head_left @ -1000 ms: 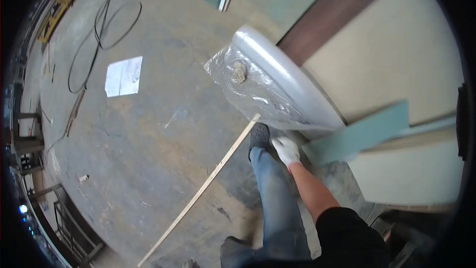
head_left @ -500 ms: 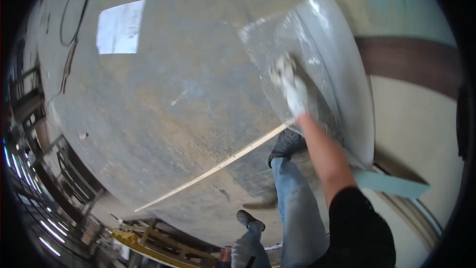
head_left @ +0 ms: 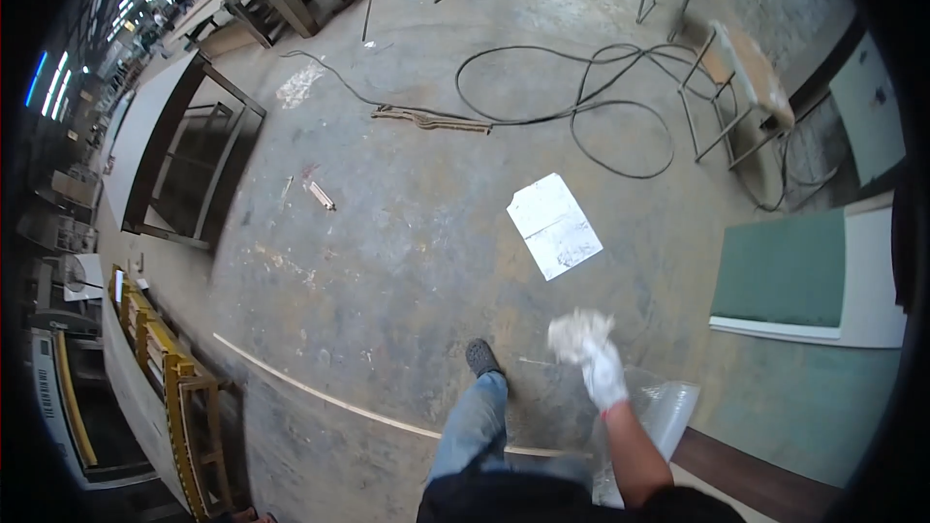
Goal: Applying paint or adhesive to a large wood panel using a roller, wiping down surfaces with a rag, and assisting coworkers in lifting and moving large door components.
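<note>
- Since half a sec ago, view has swung off the plastic-wrapped panel to open floor; right hand (head_left: pixel 603 375), white-gloved, now raised w/ fingers clamped on a crumpled white wad (head_left: pixel 577 331).
- Clear plastic sheet (head_left: pixel 668 407), glossy and wrinkled, lies just behind and below that hand, by the person's leg.
- Left hand not in view.
- One flat white paper sheet (head_left: pixel 553 226) on the floor; one black cable (head_left: pixel 620 116) in loose loops; two metal-frame stools (head_left: pixel 741 87).
- One thin pale wood strip (head_left: pixel 320 397) crosses the mottled grey concrete floor (head_left: pixel 407 261); workshop hall.
</note>
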A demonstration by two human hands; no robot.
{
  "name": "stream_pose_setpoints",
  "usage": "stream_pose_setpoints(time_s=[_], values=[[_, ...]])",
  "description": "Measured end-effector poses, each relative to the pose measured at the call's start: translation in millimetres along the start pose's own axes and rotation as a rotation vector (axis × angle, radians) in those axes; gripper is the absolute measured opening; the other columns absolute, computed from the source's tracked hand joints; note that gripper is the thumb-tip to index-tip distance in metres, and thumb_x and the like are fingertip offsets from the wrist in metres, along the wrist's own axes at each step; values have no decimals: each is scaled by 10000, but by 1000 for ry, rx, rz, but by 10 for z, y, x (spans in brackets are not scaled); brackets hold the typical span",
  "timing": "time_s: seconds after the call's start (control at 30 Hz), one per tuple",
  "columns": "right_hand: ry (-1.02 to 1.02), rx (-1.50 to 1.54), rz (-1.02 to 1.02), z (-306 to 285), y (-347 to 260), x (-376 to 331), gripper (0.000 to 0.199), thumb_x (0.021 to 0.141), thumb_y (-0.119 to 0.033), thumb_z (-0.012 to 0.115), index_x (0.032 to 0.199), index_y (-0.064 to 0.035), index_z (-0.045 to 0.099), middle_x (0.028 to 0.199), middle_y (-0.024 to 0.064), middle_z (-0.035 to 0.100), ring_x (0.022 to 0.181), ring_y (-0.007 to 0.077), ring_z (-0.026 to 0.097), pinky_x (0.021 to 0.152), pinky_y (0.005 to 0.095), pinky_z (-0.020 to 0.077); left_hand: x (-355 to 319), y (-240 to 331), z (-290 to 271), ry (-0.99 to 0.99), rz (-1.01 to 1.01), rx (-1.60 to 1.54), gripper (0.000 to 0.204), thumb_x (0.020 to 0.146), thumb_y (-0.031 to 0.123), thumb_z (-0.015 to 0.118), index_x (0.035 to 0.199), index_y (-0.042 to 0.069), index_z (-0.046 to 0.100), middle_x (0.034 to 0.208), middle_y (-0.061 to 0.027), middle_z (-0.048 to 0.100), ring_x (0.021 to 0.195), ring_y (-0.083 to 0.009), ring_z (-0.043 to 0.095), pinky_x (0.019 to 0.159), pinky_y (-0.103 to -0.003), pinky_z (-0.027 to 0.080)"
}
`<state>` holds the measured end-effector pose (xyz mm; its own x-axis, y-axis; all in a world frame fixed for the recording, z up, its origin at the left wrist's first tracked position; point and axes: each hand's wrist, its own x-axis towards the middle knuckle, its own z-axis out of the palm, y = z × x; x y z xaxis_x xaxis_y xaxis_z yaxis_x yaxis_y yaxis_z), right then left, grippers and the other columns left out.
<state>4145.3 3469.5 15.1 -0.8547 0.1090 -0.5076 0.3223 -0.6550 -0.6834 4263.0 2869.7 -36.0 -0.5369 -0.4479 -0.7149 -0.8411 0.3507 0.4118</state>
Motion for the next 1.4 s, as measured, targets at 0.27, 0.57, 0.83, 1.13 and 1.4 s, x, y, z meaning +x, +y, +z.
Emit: stream_pose_setpoints(time_s=[0.27, 0.57, 0.83, 1.13, 1.4], values=[[-625, 614, 8, 2594, -1929, 2546, 678, 926, -306, 568, 1526, -30, 413, 1477, 179, 544, 1338, 314, 557, 1067, 529, 506, 921, 4358, -210, -190, 434, -561, 482, 1034, 292, 609, 1417, 6, 548, 1305, -138, 662, 1100, -210, 660, 907, -367, 540], [-572, -853, -94, 5866, -1917, 5284, 358, 906, -141, 678, 1239, -11, 680, 1157, 158, 736, 1051, 308, 711, 879, 390, 562, 2411, 7912, -354, -1001, 174, -1194, 608, 1055, 511, 497, 1408, 17, 536, 1341, -171, 652, 1200, -302, 661, 1037, -419, 542], [-1015, -1031, -676, 8866, -1607, 7423, 317, 787, -24, 652, 1102, -12, 687, 1058, 193, 703, 1002, 376, 691, 869, 413, 564, 4431, 9303, -1895, 13, 333, -988, 368, 1042, 260, 608, 1286, -17, 619, 1214, -135, 689, 1064, -194, 685, 835, -327, 596], [-1473, -1203, -781, 11829, -1604, 9717, 536, 894, -143, 686, 1422, -116, 598, 1390, 140, 624, 1294, 341, 580, 1101, 412, 461, 6932, 11519, -3876, -428, 317, -1718, 481, 1072, 335, 379, 1373, -2, 544, 1319, -185, 646, 1225, -337, 631, 1057, -497, 520], [-1243, -837, -250, 13870, -1379, 12202, 496, 956, -39, 610, 1448, -21, 548, 1429, 187, 594, 1364, 296, 544, 1162, 381, 404, 9501, 13802, -5241, -498, 211, -1448, 444, 1095, 341, 379, 1349, 30, 569, 1288, -153, 668, 1089, -280, 696, 904, -461, 601]])
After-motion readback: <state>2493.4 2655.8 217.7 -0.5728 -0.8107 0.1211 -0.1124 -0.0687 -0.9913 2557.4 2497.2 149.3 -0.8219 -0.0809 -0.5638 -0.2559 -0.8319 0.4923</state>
